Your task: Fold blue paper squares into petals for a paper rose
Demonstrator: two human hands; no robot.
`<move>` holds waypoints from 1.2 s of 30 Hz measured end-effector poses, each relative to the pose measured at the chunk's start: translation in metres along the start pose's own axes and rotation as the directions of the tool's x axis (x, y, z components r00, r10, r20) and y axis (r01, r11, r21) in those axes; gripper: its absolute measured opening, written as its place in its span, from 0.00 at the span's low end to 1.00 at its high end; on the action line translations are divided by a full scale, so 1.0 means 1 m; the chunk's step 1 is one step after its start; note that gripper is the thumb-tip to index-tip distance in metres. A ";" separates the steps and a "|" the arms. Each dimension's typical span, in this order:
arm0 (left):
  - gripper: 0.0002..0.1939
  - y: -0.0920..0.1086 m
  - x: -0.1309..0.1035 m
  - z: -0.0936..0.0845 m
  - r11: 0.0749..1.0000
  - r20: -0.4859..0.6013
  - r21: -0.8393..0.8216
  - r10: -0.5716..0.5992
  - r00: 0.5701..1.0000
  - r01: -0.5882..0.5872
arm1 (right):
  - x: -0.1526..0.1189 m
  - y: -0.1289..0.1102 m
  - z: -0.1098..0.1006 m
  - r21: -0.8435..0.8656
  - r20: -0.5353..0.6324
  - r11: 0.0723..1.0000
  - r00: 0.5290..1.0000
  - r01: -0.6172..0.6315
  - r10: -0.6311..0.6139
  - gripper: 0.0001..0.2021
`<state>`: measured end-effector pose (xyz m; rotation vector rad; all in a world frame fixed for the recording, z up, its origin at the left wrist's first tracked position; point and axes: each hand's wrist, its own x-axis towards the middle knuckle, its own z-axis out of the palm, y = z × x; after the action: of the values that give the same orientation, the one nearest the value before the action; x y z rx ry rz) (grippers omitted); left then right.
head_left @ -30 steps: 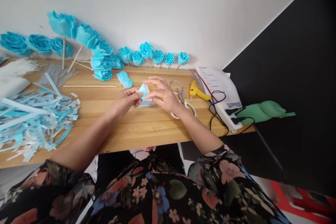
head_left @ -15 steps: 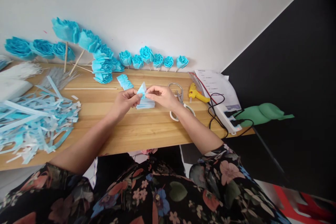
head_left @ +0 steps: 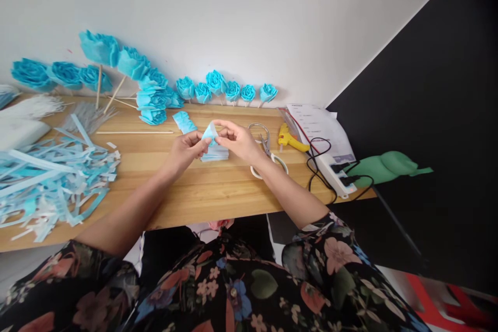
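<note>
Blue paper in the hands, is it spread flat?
Not flat: the blue paper curls to a peak between the left hand and right hand. Whether it's creased, I cannot tell.

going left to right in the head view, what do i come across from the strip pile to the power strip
Pile of blue and white strips, left hand, light blue piece, right hand, scissors, yellow glue gun, white power strip.

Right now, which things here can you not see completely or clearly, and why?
In the head view:
Blue piece: partly covered by the left hand and right hand.
Scissors: handles partly hidden behind the right wrist.
Paper sheet: its print is too small to read.
Strip pile: cut off by the left edge.
</note>
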<state>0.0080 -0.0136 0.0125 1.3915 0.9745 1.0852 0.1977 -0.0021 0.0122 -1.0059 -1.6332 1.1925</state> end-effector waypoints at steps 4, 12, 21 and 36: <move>0.16 -0.001 0.001 0.000 1.000 -0.006 -0.019 -0.002 1.000 0.002 | -0.001 0.000 0.006 -0.008 -0.007 1.000 1.000 0.012 -0.012 0.24; 0.15 -0.004 0.002 -0.003 0.998 0.073 -0.031 -0.061 0.995 0.063 | 0.001 -0.003 0.004 0.010 0.036 1.000 0.999 0.008 -0.008 0.18; 0.14 -0.004 0.000 -0.003 0.989 0.182 -0.107 -0.084 0.980 0.104 | -0.004 -0.008 0.009 -0.218 -0.031 0.962 0.985 0.162 -0.172 0.09; 0.15 -0.016 0.003 -0.002 0.957 0.169 -0.235 -0.135 0.976 0.173 | -0.009 0.008 0.001 -0.629 0.161 0.612 0.851 0.479 -0.500 0.14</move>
<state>0.0067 -0.0085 -0.0028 1.1548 0.7931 0.9355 0.2006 -0.0088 0.0029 -0.8617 -2.1793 0.2029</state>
